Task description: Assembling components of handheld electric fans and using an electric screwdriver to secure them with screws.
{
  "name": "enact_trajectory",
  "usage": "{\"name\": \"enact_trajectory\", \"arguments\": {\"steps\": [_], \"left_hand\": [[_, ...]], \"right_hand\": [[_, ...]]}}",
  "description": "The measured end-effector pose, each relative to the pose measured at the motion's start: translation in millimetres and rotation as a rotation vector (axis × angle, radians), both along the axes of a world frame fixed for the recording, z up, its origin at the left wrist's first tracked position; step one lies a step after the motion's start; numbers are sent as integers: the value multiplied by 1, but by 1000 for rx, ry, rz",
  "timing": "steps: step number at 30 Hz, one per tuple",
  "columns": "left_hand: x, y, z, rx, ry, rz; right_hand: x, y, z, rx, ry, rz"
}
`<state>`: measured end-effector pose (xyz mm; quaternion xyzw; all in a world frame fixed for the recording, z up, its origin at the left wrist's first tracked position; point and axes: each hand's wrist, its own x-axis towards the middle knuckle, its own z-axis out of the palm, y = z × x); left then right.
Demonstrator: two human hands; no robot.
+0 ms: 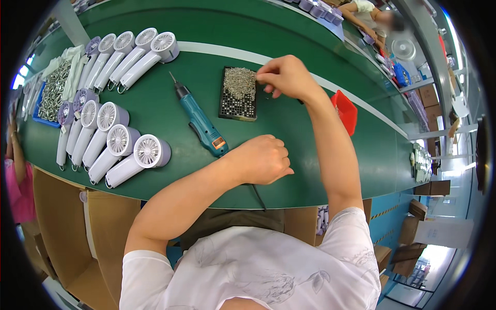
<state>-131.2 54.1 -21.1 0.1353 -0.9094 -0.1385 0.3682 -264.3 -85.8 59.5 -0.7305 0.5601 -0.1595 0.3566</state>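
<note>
My right hand [285, 76] is at the right edge of a black tray [237, 118] with rows of small holes. Thumb and forefinger are pinched together beside the heap of small metal screws [239, 81] in it; anything between them is too small to make out. Curled into a fist, my left hand [265, 159] lies low over the table, below the tray. Its palm side is hidden, so I cannot see whether it holds anything. A teal electric screwdriver [199, 120] lies between the left hand and the tray, its bit pointing away to the upper left.
White and lilac handheld fans [151, 151] lie in two rows on the left of the green table [289, 194]. Behind them a blue bin [46, 122] holds metal hooks [56, 88]. A red bin [345, 112] stands beyond my right forearm. Another person [364, 18] works across the table.
</note>
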Motion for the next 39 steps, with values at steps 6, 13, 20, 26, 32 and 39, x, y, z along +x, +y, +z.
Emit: {"name": "enact_trajectory", "arguments": {"steps": [6,13,20,26,32,39], "left_hand": [[-2,2,1,-21,-64,-3],[-1,2,-2,-2,-22,-15],[-2,1,-1,13,-23,-13],[0,1,1,19,-35,-5],[-1,0,0,20,-15,-9],[-1,2,-2,19,-28,-11]], "right_hand": [[-47,-5,-31,34,207,-99],[-33,10,-38,3,195,-76],[-36,-2,-43,53,161,-18],[-33,-7,-37,139,153,53],[-25,-2,-33,84,249,86],[-20,0,-7,76,-64,20]]}}
